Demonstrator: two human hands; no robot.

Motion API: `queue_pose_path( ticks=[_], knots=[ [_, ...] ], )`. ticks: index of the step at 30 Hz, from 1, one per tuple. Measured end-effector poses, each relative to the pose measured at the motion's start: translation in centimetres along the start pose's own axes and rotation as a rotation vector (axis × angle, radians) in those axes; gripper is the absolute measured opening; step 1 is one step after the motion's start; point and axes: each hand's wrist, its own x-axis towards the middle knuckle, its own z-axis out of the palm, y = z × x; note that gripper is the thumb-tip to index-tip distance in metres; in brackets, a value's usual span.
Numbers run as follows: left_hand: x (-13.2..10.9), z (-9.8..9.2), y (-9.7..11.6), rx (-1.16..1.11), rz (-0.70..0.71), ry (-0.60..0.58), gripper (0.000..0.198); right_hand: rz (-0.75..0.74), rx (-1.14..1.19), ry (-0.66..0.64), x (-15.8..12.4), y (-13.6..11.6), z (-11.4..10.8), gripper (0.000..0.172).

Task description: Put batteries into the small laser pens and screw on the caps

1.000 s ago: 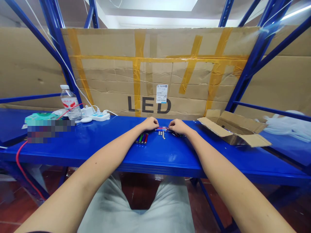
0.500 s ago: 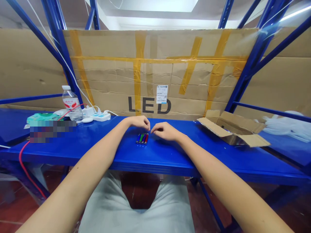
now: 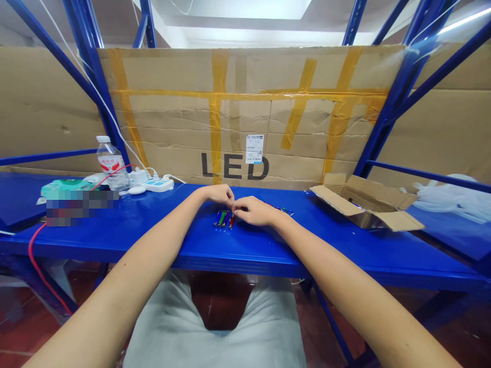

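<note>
Several small, shiny cylinders lie side by side on the blue table (image 3: 238, 250), among them a blue one (image 3: 216, 219), a green one (image 3: 221, 219) and a red one (image 3: 231, 221). The red one lies slightly apart from the others. My left hand (image 3: 220, 194) is bent over their far ends, fingers curled together. From the right, my right hand (image 3: 253, 210) meets it, its thumb and fingers pinched at the red cylinder's far end. More colourful small items (image 3: 284, 210) show partly behind my right wrist.
An open cardboard box (image 3: 364, 202) stands on the right. At the left are a water bottle (image 3: 113, 166), a white power strip (image 3: 159, 184) and a green packet (image 3: 65, 187). A large carton (image 3: 172, 128) walls off the back.
My right hand has moved left to meet my left hand. The red cylinder now has a small gap from the others. More of the colourful items behind my right wrist show.
</note>
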Motion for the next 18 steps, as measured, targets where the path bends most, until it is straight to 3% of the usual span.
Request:
queue_pose_path(
  ticks=[7, 14, 18],
  knots=[
    [0.0, 0.0, -0.1, -0.053, -0.026, 0.110, 0.017, 0.014, -0.012, -0.115, -0.2, -0.1, -0.1, 0.019],
    [-0.1, 0.1, 0.2, -0.036, -0.033, 0.016, 0.019, 0.147, -0.037, -0.261, -1.0, -1.5, -1.4, 0.006],
    [-0.3, 0.1, 0.4, -0.038, -0.017, -0.007, 0.021, 0.200, 0.051, -0.297, -1.3, -1.5, -1.9, 0.010]
  ],
)
